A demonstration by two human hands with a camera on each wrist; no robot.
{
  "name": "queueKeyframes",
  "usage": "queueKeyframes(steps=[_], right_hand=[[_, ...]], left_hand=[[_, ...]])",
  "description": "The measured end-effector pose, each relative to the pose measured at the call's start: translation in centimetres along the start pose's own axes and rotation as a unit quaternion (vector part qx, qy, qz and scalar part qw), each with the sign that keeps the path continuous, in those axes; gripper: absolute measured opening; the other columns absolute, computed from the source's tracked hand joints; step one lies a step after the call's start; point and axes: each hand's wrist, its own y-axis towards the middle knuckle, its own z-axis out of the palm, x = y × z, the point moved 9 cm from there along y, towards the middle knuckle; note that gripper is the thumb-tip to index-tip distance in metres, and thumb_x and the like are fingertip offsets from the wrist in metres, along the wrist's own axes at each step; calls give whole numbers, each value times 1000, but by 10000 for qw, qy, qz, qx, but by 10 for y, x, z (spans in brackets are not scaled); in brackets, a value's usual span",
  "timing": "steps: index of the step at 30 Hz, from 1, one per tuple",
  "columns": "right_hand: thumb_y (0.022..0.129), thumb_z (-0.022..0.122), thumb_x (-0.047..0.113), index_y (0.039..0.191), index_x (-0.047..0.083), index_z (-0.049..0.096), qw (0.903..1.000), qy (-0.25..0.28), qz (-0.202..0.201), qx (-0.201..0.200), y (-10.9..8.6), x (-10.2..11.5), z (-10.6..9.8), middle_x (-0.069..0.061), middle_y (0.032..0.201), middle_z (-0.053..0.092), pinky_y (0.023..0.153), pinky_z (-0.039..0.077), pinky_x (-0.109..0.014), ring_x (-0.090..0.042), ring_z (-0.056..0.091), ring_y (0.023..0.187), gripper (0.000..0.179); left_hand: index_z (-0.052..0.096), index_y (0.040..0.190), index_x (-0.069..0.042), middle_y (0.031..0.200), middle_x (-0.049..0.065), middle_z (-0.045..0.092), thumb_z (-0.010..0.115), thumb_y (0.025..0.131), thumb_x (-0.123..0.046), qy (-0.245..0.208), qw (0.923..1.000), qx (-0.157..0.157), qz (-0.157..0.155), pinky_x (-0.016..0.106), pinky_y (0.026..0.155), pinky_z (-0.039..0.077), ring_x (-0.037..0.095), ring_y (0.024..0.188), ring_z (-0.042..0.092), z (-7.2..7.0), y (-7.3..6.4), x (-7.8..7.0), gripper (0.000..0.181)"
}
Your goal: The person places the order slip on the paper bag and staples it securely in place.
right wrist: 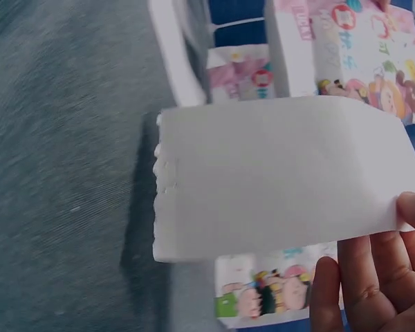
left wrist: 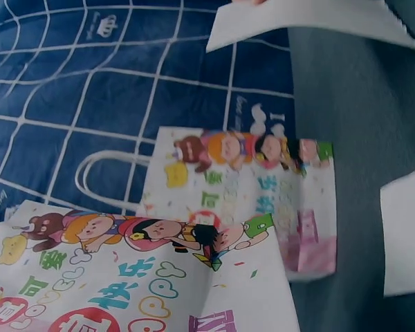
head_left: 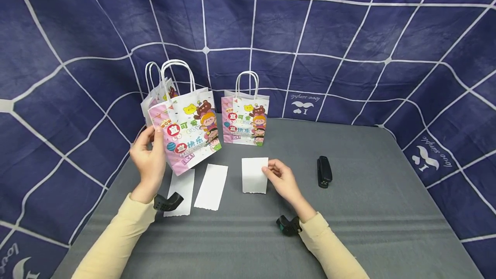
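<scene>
My left hand (head_left: 149, 156) grips the left side of a white and pink cartoon paper gift bag (head_left: 190, 130), which tilts above the table. The same bag (left wrist: 124, 277) fills the lower left of the left wrist view, where the left hand does not show. Between thumb and fingers, my right hand (head_left: 284, 180) pinches the edge of a white paper slip (head_left: 254, 175). In the right wrist view the slip (right wrist: 277, 180) appears held up, with a ragged torn end away from the hand.
A second gift bag (head_left: 245, 119) stands upright at the back, and another (head_left: 155, 98) is partly hidden behind the held one. Two paper slips (head_left: 211, 186) (head_left: 182, 195) lie on the grey table. A black stapler (head_left: 324, 171) lies to the right. Blue checked cloth (head_left: 348, 33) hangs behind.
</scene>
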Motion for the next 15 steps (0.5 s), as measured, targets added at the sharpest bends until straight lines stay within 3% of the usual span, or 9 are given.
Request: queueKeyframes(steps=[5, 10, 15], right_hand=[[90, 59, -1, 95, -9, 61, 9997, 236, -48, -44, 1, 11, -5, -17, 83, 63, 71, 47, -21, -10, 56, 75, 10], [90, 59, -2, 94, -10, 61, 9987, 468, -125, -149, 1, 19, -12, -21, 84, 63, 71, 46, -20, -8, 56, 75, 10], [89, 59, -2, 94, -10, 62, 9977, 577, -166, -307, 1, 27, -20, -20, 83, 62, 71, 46, -20, -9, 56, 75, 10]], left_hand=[[63, 100, 17, 76, -7, 65, 59, 89, 1, -238, 9985, 308, -377, 15, 60, 43, 5, 70, 55, 14, -14, 1, 20], [62, 101, 18, 80, -6, 66, 58, 88, 5, -537, 9948, 629, -595, 14, 64, 46, 4, 73, 58, 34, -30, 9, 19], [60, 101, 21, 85, 4, 68, 56, 89, 8, -837, 9882, 984, -821, 15, 68, 48, 4, 76, 60, 57, -45, 5, 18]])
